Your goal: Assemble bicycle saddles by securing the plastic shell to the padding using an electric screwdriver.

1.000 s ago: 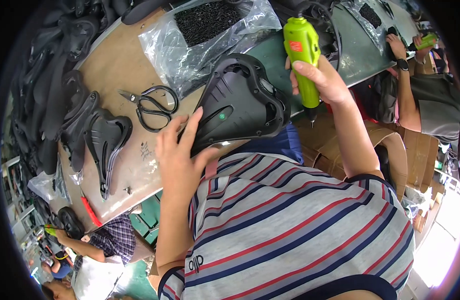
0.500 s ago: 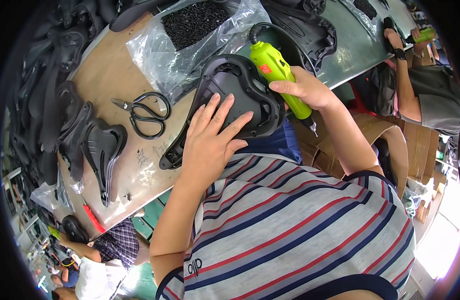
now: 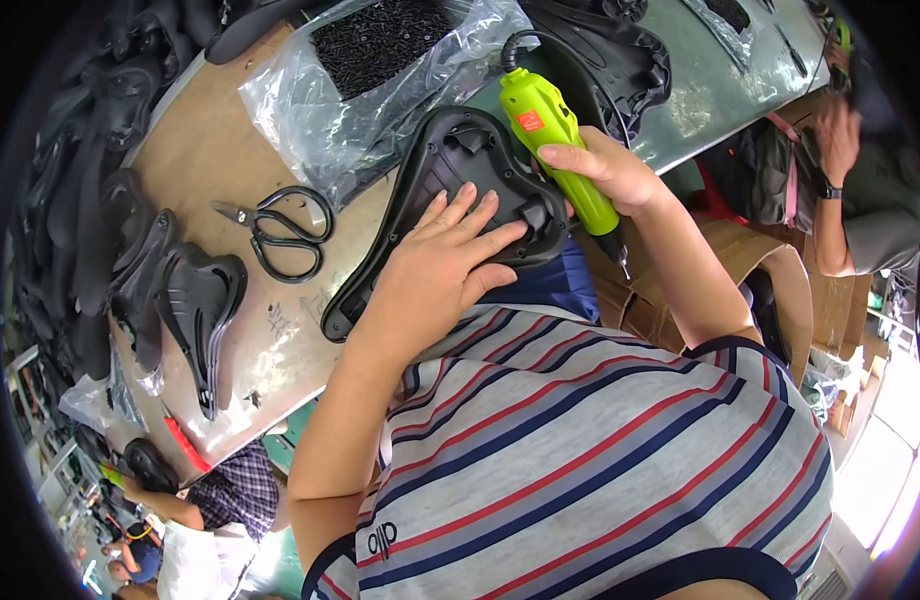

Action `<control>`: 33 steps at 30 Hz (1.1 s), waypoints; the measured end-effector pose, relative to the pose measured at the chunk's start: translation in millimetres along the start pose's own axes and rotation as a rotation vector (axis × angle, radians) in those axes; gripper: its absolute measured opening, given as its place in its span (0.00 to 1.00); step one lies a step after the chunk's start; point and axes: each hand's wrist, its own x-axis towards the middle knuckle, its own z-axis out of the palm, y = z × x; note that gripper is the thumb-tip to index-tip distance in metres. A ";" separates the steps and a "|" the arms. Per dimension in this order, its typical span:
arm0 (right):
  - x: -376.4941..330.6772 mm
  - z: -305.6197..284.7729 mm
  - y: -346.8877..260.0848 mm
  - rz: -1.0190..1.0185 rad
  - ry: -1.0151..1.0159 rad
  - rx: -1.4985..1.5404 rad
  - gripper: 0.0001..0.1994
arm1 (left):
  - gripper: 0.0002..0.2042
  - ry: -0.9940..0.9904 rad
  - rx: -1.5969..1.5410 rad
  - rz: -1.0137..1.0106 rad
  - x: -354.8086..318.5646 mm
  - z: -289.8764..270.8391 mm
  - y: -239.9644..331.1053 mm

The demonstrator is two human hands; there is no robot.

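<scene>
Left hand (image 3: pixel 430 275) lay palm-down, fingers (image 3: pixel 498 243) spread, left elbow (image 3: pixel 312 492) bent; right hand (image 3: pixel 615 172) was curled in a grip, thumb (image 3: pixel 570 159) extended leftward, forearm (image 3: pixel 695 265) angled inward.

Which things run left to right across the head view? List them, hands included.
Red-handled tool, black scissors, left hand on a black saddle-shaped shell, right hand holding a lime-green power screwdriver, co-worker's hand.
</scene>
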 end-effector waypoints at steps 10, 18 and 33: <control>-0.2 -3.0 3.0 -0.009 -0.047 0.076 0.26 | 0.23 0.055 -0.029 0.024 -7.7 -19.8 7.6; -5.7 -3.9 5.5 -0.069 0.004 0.092 0.24 | 0.17 0.186 0.144 -0.025 -28.2 -17.3 5.3; -21.5 -1.2 -7.0 -0.178 -0.051 0.165 0.26 | 0.17 0.195 0.171 -0.046 -35.3 -0.7 -0.9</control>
